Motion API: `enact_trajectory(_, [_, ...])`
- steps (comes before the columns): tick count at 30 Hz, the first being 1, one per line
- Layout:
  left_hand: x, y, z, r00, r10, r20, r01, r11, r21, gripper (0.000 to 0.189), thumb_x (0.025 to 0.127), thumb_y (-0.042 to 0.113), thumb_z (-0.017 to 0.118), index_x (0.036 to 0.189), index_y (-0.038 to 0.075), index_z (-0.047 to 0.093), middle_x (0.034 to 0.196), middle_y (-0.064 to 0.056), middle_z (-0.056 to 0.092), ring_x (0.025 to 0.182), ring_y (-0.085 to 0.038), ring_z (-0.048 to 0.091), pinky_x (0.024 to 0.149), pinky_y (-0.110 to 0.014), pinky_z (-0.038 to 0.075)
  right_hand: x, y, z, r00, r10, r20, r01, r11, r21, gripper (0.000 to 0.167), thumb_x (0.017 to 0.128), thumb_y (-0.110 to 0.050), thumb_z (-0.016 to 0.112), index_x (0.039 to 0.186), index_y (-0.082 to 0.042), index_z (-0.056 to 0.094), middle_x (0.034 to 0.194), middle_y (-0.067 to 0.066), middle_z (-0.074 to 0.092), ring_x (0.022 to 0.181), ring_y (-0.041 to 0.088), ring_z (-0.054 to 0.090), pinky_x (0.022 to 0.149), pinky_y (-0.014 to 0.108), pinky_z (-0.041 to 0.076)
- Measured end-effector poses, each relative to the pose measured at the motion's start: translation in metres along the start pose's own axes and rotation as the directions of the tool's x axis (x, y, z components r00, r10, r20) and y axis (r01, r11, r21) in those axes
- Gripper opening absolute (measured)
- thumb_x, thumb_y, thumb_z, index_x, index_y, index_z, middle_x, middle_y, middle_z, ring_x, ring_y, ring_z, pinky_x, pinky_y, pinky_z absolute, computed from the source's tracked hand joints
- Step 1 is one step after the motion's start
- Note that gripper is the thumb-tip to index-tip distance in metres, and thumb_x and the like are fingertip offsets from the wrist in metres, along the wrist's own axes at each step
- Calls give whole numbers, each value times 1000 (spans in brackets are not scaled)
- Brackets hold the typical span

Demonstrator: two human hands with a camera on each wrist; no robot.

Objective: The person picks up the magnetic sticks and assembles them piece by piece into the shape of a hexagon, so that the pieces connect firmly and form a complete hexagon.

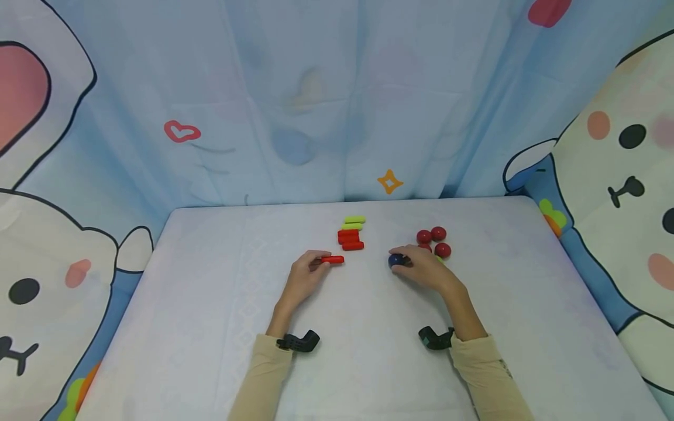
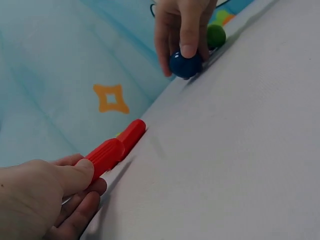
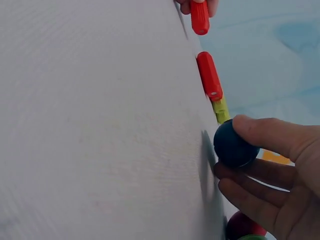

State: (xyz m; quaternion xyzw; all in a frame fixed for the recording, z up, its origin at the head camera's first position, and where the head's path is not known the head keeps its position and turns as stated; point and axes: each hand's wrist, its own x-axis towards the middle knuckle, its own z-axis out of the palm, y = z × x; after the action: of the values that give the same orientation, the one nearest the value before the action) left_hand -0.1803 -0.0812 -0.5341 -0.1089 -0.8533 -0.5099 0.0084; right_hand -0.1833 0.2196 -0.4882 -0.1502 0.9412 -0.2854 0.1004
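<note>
My left hand [image 1: 307,275] pinches a short red ribbed stick [image 2: 106,156] between thumb and fingers, a little above the table. Just beyond it lie several red sticks [image 1: 353,246] of the same kind, with lime-green sticks [image 1: 355,220] behind them. My right hand [image 1: 425,270] grips a dark blue ball [image 3: 233,144] between thumb and fingertips, close over the tabletop. Beside that hand sit several dark red balls [image 1: 443,251] in a cluster. A green ball [image 2: 216,36] is partly hidden by the right hand in the head view.
A white-covered table [image 1: 210,327] carries everything. Its back edge meets a blue printed curtain [image 1: 316,117]. Dark camera mounts [image 1: 299,341] sit on both wrists, below the beige sleeves.
</note>
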Motion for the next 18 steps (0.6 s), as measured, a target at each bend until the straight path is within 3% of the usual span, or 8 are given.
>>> enact_trajectory(4, [-3,-5,-6,998,-60,-16,59,998,-34,28,94,20,63,122,14,65,119,-6,66,105,-19,63,93,-35,54,2,1,3,999,-25,-19,26,998,55,45,91,-23,68,132,-8,59,129,16,63,108,29,63,93,46,54])
enact_trajectory(7, [-5,-9,-11,994,-103,-28,101,992,-70,29,95,22,63,123,15,65,119,-5,67,104,-18,62,92,-33,53,5,2,7,999,-19,-44,26,988,151,45,91,-27,67,133,-10,58,130,15,62,108,29,63,93,45,54])
enact_trajectory(9, [-6,-11,-14,991,-122,-45,117,988,-98,29,95,22,62,123,14,65,118,-6,67,102,-18,62,91,-31,52,8,2,12,999,8,-50,5,967,254,47,91,-32,67,134,-14,57,134,14,60,111,30,62,93,44,54])
enact_trajectory(11, [-7,-12,-18,989,-136,-64,127,984,-129,29,95,20,62,123,12,65,118,-8,68,101,-19,62,89,-28,50,11,1,19,998,45,-51,-22,927,373,50,91,-37,66,136,-17,56,138,13,57,115,30,61,95,42,54])
enact_trajectory(13, [-9,-14,-21,986,-146,-79,132,979,-157,29,95,19,62,122,11,65,119,-10,68,101,-20,62,88,-24,49,14,-2,26,996,84,-38,-53,859,508,54,90,-43,65,138,-20,53,141,12,53,119,29,60,96,38,53])
enact_trajectory(18, [-12,-16,-25,981,-176,-82,153,961,-229,30,95,17,62,124,8,64,123,-12,66,105,-19,62,88,-17,49,19,-14,44,985,169,-30,-75,586,807,59,91,-44,63,142,-16,48,142,13,50,115,18,65,94,25,52])
